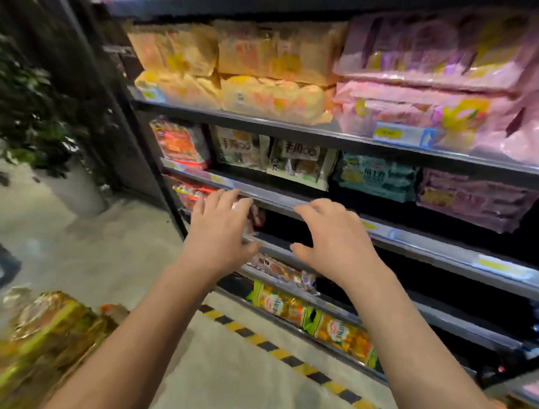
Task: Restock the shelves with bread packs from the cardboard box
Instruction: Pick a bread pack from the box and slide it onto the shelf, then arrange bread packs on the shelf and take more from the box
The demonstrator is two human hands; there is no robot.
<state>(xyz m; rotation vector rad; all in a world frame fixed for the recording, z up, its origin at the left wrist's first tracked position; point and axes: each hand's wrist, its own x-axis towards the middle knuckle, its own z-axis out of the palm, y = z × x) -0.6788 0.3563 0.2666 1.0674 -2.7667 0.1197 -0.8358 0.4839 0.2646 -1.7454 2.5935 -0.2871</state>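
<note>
Both my hands reach toward the third shelf (415, 241) of a dark rack. My left hand (220, 230) has spread fingers at a red bread pack (188, 191) lying at that shelf's left end; whether it touches the pack I cannot tell. My right hand (331, 238) hovers with loosely bent fingers in front of the dark gap of the same shelf and holds nothing. Bread packs in gold and green wrappers (31, 333) lie at the lower left; the cardboard box under them is not visible.
Upper shelves hold orange packs (266, 96) and pink packs (436, 112). The shelf above my hands carries white packs (298, 162), a teal one (377, 178) and a pink one. Yellow-green packs (334, 327) fill the bottom shelf. Hazard tape (286, 356) marks the floor. A potted plant (34, 116) stands left.
</note>
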